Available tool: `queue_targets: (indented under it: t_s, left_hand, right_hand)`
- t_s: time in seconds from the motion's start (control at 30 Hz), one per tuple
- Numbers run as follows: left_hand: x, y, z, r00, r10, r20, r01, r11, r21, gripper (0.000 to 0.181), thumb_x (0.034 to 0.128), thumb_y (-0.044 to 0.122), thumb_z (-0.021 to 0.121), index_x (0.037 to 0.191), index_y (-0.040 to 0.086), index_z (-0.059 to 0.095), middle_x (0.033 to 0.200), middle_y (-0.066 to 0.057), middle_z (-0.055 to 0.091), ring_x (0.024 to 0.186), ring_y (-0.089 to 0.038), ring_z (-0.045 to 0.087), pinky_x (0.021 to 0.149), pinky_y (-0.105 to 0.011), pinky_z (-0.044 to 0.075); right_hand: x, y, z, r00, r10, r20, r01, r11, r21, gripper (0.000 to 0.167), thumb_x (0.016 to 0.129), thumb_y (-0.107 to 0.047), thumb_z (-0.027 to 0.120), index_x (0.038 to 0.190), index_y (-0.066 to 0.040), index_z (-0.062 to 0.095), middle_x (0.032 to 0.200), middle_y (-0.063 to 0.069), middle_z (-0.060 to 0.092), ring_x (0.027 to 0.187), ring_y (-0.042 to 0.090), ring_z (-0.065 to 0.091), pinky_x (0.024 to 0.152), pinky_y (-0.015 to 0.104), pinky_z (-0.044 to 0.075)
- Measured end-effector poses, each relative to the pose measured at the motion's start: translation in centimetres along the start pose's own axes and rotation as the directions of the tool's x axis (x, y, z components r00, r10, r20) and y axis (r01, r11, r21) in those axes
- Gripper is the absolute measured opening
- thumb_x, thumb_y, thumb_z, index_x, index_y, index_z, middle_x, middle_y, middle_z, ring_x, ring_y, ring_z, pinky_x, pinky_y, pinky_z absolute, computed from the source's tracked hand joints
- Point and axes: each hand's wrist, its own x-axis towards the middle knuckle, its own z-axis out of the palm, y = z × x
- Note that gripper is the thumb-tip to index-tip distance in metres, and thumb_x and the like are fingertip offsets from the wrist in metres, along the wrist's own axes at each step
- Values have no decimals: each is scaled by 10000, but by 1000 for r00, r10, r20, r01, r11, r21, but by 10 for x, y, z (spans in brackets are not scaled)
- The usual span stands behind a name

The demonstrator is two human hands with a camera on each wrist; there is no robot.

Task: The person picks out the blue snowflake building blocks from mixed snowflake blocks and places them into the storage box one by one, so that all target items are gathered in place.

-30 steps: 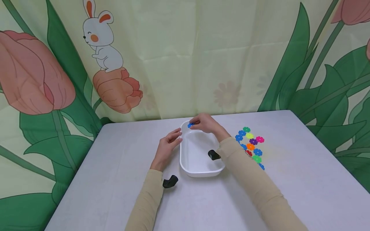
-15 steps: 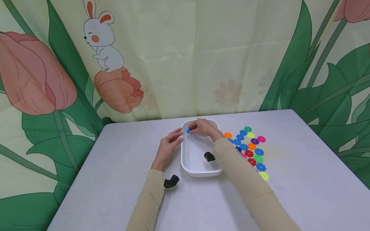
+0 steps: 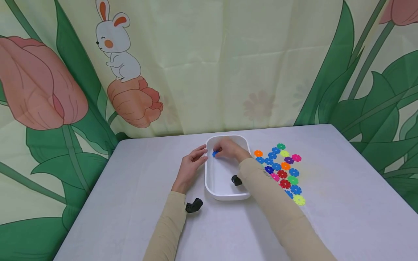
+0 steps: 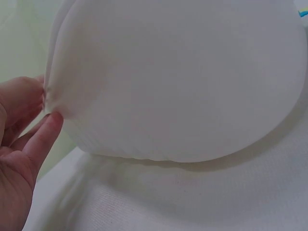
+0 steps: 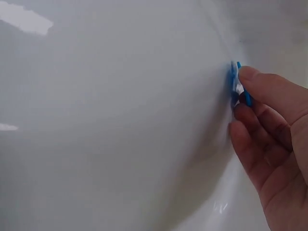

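A white tray (image 3: 225, 197) lies on the table, and my right hand (image 3: 229, 149) reaches inside it near the left wall. Between thumb and fingers it pinches a blue flower-shaped disc (image 3: 215, 154); the right wrist view shows this disc (image 5: 245, 89) edge-on beside the tray's wall, and its reflection or another blue piece lies alongside, I cannot tell which. My left hand (image 3: 189, 168) touches the tray's left rim from outside with fairly straight fingers. In the left wrist view the fingertips of the left hand (image 4: 24, 139) rest against the tray's outer side (image 4: 168, 86).
Several coloured flower-shaped discs, among them a yellow one (image 3: 299, 199) and an orange one (image 3: 258, 153), lie on the table right of the tray, partly behind the right sleeve (image 3: 277, 203). A printed curtain (image 3: 196, 72) hangs behind the table.
My right hand has moved down into the tray, toward me, with the blue disc. More of the coloured discs show past the right sleeve. The left hand has stayed at the rim.
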Motion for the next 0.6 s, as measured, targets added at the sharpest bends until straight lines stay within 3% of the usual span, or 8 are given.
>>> queue_targets:
  t_s: [0.2, 0.43, 0.6]
  left_hand:
    - [-1, 1, 0, 1000, -5, 3, 5, 1000, 1, 322, 923, 162, 687, 1228, 60, 678, 1372, 113, 558, 1288, -116, 506, 1080, -314, 401]
    - [-1, 2, -1, 1000, -18, 5, 18, 1000, 19, 332, 926, 185, 685, 1237, 69, 675, 1374, 124, 553, 1292, -121, 502, 1077, -315, 403]
    - [-1, 2, -1, 1000, -17, 6, 17, 1000, 5, 332, 922, 187, 692, 1229, 62, 679, 1363, 126, 559, 1285, -110, 505, 1078, -307, 402]
  right_hand:
    - [3, 1, 4, 1000, -2, -7, 1, 1000, -28, 179, 855, -25, 724, 1029, 14, 735, 913, 95, 724, 808, 189, 612, 835, 311, 522]
    - [4, 1, 6, 998, 58, 0, -58, 998, -37, 211, 867, -54, 727, 1075, -17, 738, 989, 89, 724, 864, 204, 622, 900, 341, 520]
    - [4, 1, 7, 999, 50, -6, -50, 997, -61, 215, 866, -52, 725, 1077, -8, 733, 995, 104, 721, 879, 209, 632, 910, 346, 518]
